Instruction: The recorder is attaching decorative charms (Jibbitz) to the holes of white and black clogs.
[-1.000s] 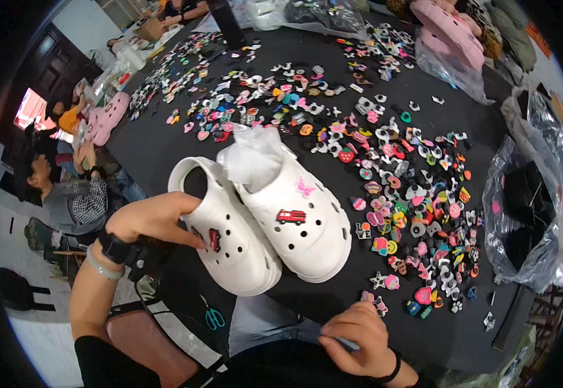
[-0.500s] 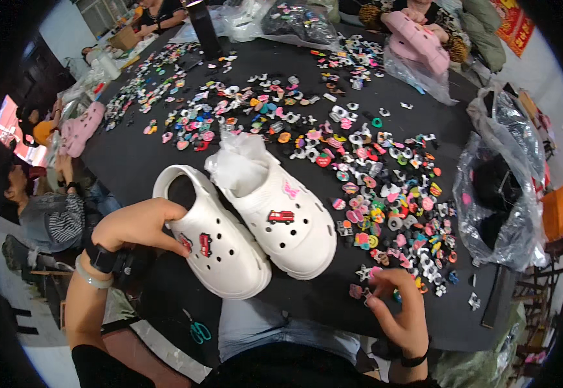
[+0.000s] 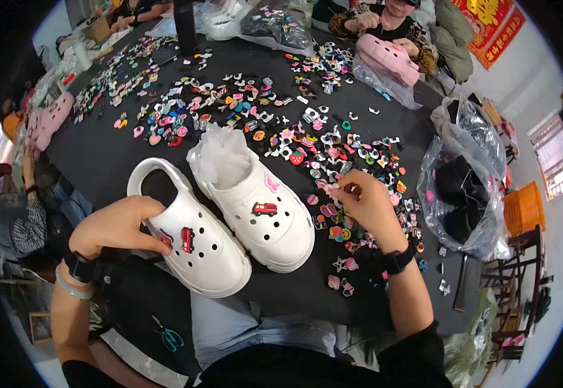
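Note:
Two white clogs lie side by side on a black table. The left clog carries a red charm; my left hand grips its side with the fingers on top. The right clog is stuffed with white tissue paper and bears a red fire-truck charm and a pink bow charm. My right hand hovers over the scattered shoe charms just right of that clog, its fingertips pinched on a small pale charm. A dark band sits on each wrist.
Small colourful charms cover the table's middle and back. A clear plastic bag with dark items stands at the right. Other people sit around the table; one at the back holds a pink clog, and more pink clogs lie at the left edge.
My right hand has moved up from the table's near edge to the charms beside the right clog and pinched one. My left hand stays on the left clog.

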Available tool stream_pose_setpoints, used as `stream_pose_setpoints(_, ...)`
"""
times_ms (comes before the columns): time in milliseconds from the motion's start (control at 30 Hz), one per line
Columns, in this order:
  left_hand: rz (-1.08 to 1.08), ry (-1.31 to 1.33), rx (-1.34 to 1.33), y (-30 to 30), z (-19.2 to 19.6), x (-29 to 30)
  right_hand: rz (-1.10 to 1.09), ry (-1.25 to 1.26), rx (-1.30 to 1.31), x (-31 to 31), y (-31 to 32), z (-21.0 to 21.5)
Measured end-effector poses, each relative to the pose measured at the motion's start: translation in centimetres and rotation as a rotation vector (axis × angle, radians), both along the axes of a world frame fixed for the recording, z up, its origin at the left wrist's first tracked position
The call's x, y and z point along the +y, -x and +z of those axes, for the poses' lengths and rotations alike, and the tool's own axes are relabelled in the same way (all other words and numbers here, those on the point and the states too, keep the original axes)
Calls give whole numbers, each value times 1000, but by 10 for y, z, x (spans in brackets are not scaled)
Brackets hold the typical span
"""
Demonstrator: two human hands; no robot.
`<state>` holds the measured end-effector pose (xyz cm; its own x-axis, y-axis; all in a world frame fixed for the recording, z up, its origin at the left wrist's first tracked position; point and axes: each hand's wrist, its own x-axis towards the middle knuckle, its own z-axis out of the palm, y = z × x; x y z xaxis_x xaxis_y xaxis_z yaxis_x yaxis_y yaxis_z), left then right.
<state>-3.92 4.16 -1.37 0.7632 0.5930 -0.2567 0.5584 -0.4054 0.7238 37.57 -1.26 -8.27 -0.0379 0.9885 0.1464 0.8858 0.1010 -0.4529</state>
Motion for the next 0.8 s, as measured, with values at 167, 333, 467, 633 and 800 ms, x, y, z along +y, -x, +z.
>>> stream_pose_setpoints(167, -26, -34, -2, 1, -1, 3, -22, 256, 1062, -36, 6, 33)
stream_pose_setpoints(333, -12, 106, 29, -2, 5, 7, 85, 424, 1293, -69, 20, 24)
stream_pose_setpoints(467, 12, 187, 90, -8, 9, 10, 12, 387, 1158, -96, 35, 7)
stream_pose_setpoints(633, 96, 300, 110, -6, 6, 14, 79, 22, 318, -118, 53, -7)
stream_pose_setpoints(800, 48, 276, 79, -9, 6, 10, 49, -87, 84, -119, 56, -19)
